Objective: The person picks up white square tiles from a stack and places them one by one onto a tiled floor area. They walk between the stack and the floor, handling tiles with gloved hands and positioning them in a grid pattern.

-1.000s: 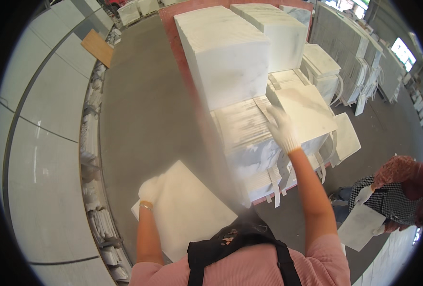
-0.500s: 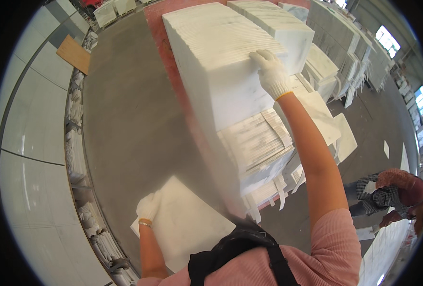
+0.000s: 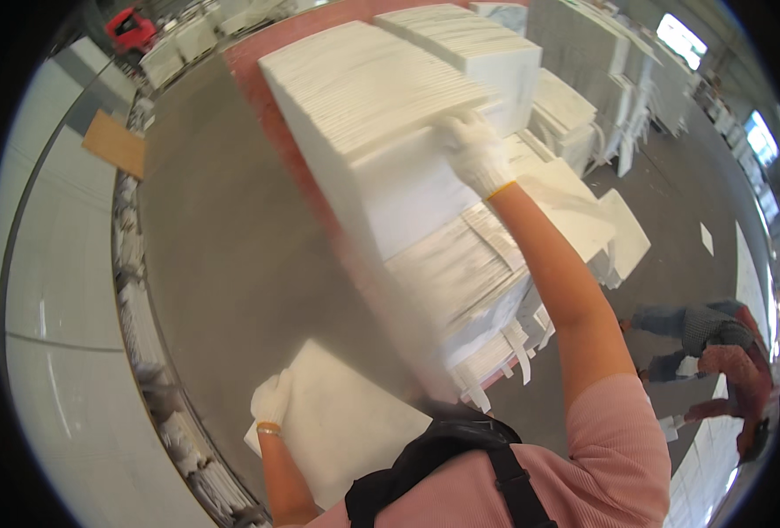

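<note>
My left hand (image 3: 271,400), in a white knit glove, grips the upper left edge of a square white marble tile (image 3: 346,422). This tile hangs tilted by my left side, its lower part hidden behind my body. Ahead stands a long row of upright marble tiles (image 3: 363,88), packed face to face. My right hand (image 3: 473,154), gloved too and a little blurred, has its fingers hooked over the top edge of the nearest tile (image 3: 403,198) in that row. Under it lies a lower layer of tiles (image 3: 460,273) with light strips across it.
A second tile row (image 3: 504,75) stands right of the first, above a red base (image 3: 271,114). Loose slabs (image 3: 623,238) lean farther right. A co-worker (image 3: 715,348) bends at the right. Large panels (image 3: 64,308) line the left side, with a wooden board (image 3: 114,143) by them.
My right hand has shifted slightly toward me and left along the nearest tile's top edge. The left hand keeps its tile, slightly lower in view. The whole view has turned a little.
</note>
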